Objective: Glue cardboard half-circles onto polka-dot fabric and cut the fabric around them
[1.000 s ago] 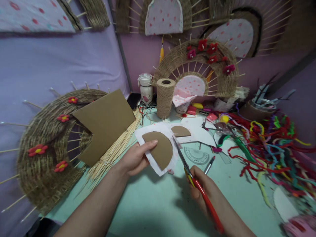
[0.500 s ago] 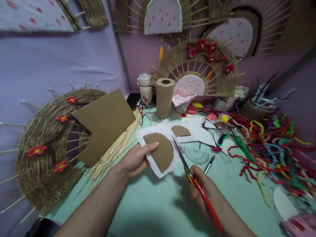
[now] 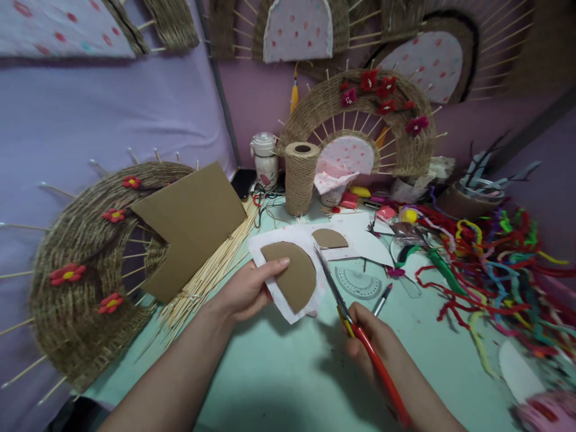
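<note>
1. Left hand (image 3: 247, 292), centre of frame: pinching, thumb laid flat on the cardboard piece, other fingers tucked beneath the sheet.
2. Cardboard piece (image 3: 296, 280), brown, roughly half-round, centre of frame: lies on the white sheet, up and right of the left hand. Straight edge, its long axis, slopes from upper left to lower right and faces the left hand; curved edge faces the scissors.
3. White sheet (image 3: 280, 305), cloth or paper not certain: shows as a border around the cardboard piece.
4. Right hand (image 3: 378, 329), lower right of centre: fingers curled about the handles of the scissors; finger placement in the loops partly hidden.
5. Scissors (image 3: 362, 338), red handles: long axis runs from lower right to upper left, roughly parallel to the straight edge. Blades look nearly together, tips beside the curved edge, at the sheet's right border; contact cannot be told.
6. Nearness: left hand touches the cardboard piece; right hand is apart from it, with the blades spanning the gap.
7. Small half-disc (image 3: 330, 238), brown, just beyond the scissor tips.
8. Protractor (image 3: 359, 283), clear, right of the blades; marker (image 3: 382, 300) near the right hand.
</note>
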A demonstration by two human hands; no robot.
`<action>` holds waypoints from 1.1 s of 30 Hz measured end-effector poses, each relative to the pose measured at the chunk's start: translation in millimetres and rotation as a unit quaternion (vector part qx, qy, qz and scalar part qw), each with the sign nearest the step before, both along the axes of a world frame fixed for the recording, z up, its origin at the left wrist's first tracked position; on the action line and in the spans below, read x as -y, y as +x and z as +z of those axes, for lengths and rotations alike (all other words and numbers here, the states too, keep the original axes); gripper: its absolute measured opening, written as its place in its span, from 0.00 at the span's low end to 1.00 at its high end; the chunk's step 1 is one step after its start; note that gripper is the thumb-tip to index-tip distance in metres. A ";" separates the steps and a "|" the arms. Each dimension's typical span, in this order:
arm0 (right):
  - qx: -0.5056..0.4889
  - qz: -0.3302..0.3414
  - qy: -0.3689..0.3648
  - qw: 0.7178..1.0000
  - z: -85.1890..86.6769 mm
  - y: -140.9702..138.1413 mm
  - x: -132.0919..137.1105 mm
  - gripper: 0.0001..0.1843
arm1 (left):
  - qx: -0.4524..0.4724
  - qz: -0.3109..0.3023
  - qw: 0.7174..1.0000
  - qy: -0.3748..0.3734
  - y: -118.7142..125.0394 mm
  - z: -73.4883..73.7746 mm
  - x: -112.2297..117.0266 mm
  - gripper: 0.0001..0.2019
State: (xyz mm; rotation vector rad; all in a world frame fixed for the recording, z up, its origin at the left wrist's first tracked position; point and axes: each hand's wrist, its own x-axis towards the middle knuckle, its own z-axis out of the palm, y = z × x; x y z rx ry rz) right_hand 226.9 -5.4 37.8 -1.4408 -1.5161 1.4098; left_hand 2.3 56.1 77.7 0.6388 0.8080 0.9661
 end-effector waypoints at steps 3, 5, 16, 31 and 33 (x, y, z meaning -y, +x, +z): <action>-0.003 -0.009 0.001 1.000 -5.7 0.6 1.5 0.15 | -0.005 0.008 1.000 0.003 0.5 0.1 -0.8 0.16; -0.010 -0.011 0.007 1.000 -6.1 0.9 2.1 0.15 | -0.006 0.022 1.000 -0.001 1.6 0.5 -1.4 0.16; -0.003 0.008 -0.030 1.000 5.7 -1.9 3.6 0.12 | 0.014 0.050 0.998 -0.019 3.4 1.4 -2.2 0.15; 0.052 0.037 0.034 0.997 11.1 -1.7 1.5 0.18 | 0.010 0.035 0.999 -0.040 7.4 -0.6 0.2 0.19; 0.050 0.037 0.031 0.998 10.8 -1.4 0.6 0.18 | 0.008 0.032 0.999 -0.040 6.6 -1.5 0.0 0.19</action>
